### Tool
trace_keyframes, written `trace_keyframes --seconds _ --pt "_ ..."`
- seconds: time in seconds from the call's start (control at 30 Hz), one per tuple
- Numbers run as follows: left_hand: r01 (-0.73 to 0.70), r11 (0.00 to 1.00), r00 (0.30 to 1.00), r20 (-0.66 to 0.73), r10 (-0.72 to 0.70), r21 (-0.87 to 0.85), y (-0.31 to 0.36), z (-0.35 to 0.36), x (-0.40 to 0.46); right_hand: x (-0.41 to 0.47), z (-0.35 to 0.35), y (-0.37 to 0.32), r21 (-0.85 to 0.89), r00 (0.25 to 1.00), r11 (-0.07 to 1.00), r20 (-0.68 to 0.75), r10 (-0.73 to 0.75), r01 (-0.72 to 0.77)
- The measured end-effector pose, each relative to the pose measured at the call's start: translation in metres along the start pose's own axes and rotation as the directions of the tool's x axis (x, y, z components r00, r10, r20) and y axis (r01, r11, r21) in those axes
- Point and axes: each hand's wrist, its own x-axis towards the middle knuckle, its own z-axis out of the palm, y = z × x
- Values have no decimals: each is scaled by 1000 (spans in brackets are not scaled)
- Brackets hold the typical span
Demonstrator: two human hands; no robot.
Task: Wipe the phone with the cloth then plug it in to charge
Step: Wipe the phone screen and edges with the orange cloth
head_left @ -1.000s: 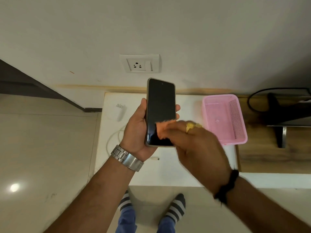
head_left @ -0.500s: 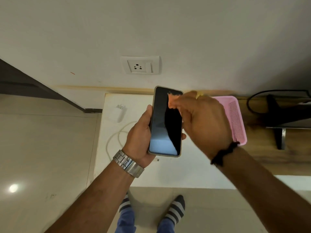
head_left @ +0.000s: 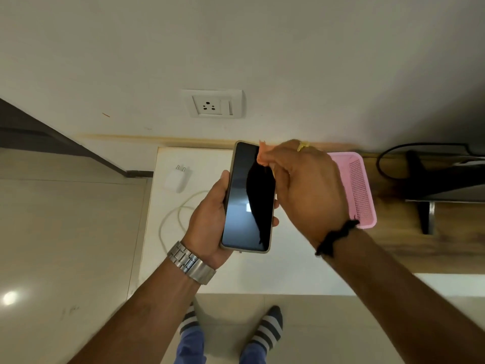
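My left hand [head_left: 210,222] grips a dark-screened phone [head_left: 246,200] in a beige case, screen up, above a white table [head_left: 262,271]. My right hand [head_left: 307,187] pinches a small orange cloth [head_left: 263,155] and holds it against the phone's top right corner. Most of the cloth is hidden under my fingers. A white charger plug [head_left: 176,179] lies on the table to the left, with its white cable [head_left: 170,216] looping toward me. A white wall socket [head_left: 213,104] with a switch sits on the wall above the table.
A pink plastic basket [head_left: 363,193] stands on the table's right side, partly behind my right hand. A wooden shelf [head_left: 459,232] to the right carries a dark stand and a black cable. My striped socks [head_left: 265,329] stand on the tiled floor below.
My right hand wiped the cloth from the phone's lower screen up to its top right corner. The phone tilted and shifted slightly right in my left hand.
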Motion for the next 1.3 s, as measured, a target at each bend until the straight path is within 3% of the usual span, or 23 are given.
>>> trace_keyframes --seconds 0.3,0.47,0.63,0.73,0.87,0.97,1.17,1.3 --pt "39 997 996 76 -44 64 -19 2 -4 8 7 -17 69 996 995 48 -77 73" --pt "-20 1000 995 95 19 2 -1 -5 -5 -1 -7 5 5 1000 1000 19 16 -16" --pt "-16 998 995 97 10 63 -8 3 -4 5 -5 -17 52 998 998 43 -37 35" --pt "6 1000 994 106 -7 9 -8 -1 -7 9 -3 -15 53 994 998 104 -32 26" --pt "7 1000 994 105 -9 19 -6 -7 -9 -5 -12 3 104 998 993 42 45 -49" --pt "33 999 998 56 -34 28 -15 1 -5 2 -2 -14 62 999 998 45 16 -19" --pt "-25 999 999 -42 23 -48 -6 -3 -4 -42 7 -49 90 960 996 278 -32 7" --pt "11 997 1000 -10 -12 -80 -13 0 -4 -8 7 -35 112 987 988 137 87 -103"
